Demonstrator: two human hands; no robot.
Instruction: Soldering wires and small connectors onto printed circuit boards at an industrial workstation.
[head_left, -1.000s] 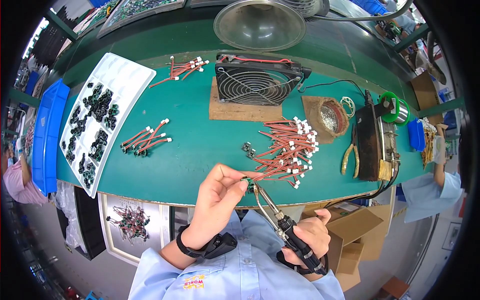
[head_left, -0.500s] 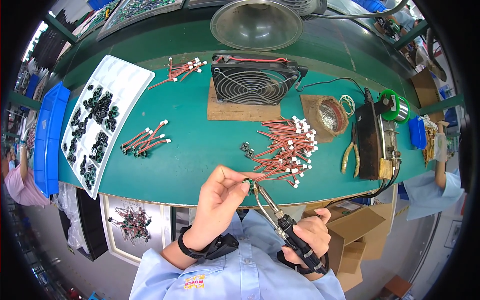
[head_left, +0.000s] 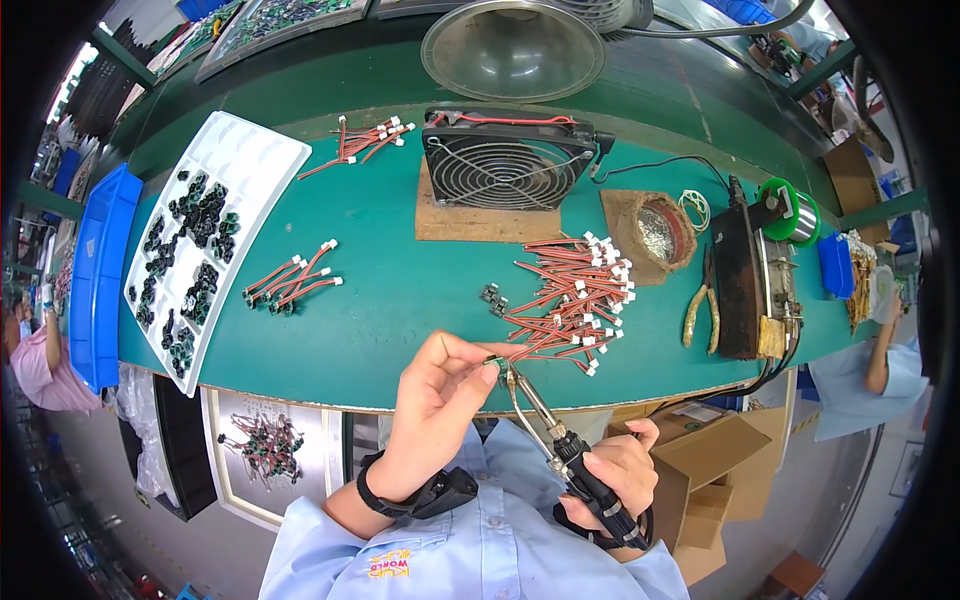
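Observation:
My left hand (head_left: 440, 395) pinches a small green circuit board (head_left: 497, 366) between thumb and fingers, just above the bench's near edge. My right hand (head_left: 618, 475) is wrapped around a black-handled soldering iron (head_left: 590, 480), which has a thin metal tube running along its shaft. The iron's tip meets the board or sits right at it; the exact contact is too small to tell. Just beyond lies a pile of red and black wire leads (head_left: 570, 300) with white connectors. Several leads joined to small boards (head_left: 290, 280) lie further left.
A white tray (head_left: 262, 150) of small dark parts stands left, beside a blue bin (head_left: 95, 280). A black fan (head_left: 508, 160) stands at the back. On the right are a solder pot (head_left: 660, 232), pliers (head_left: 702, 310), a solder spool (head_left: 795, 215) and a dark box-shaped unit (head_left: 738, 285).
My right hand and the soldering iron have shifted very slightly, the tip staying at the board. My left hand keeps its place.

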